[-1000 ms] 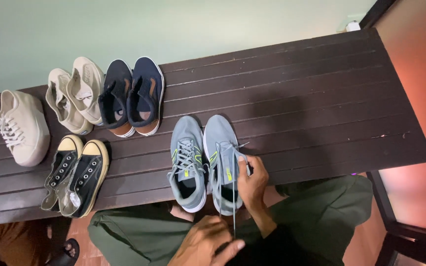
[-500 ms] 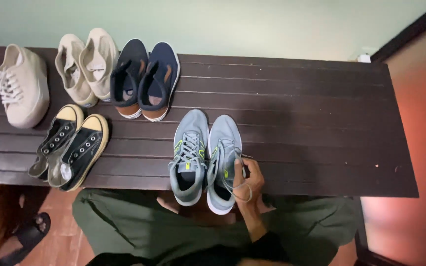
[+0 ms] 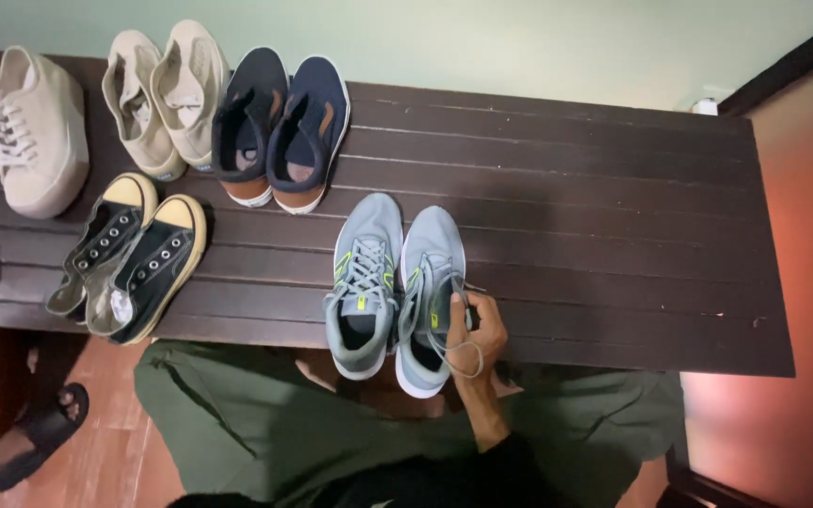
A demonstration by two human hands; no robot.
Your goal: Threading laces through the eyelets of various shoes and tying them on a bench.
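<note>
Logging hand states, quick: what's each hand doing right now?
Left hand: out of view.
Right hand: closed on the grey lace of the right-side grey sneaker.

Grey mesh-cloth running shoe [image 3: 428, 292] under the right hand [image 3: 478, 331], matt knit upper, smooth white rubber sole, thin woven lace. Dark brown slatted wooden bench [image 3: 595, 245] beneath the hand: faint sheen, scuffed. Black canvas sneakers [image 3: 134, 259] far left of it, matt, cream rubber toecaps.

Olive-green trousers [image 3: 237, 423] and a dark top [image 3: 444, 480], forearm bare.
</note>
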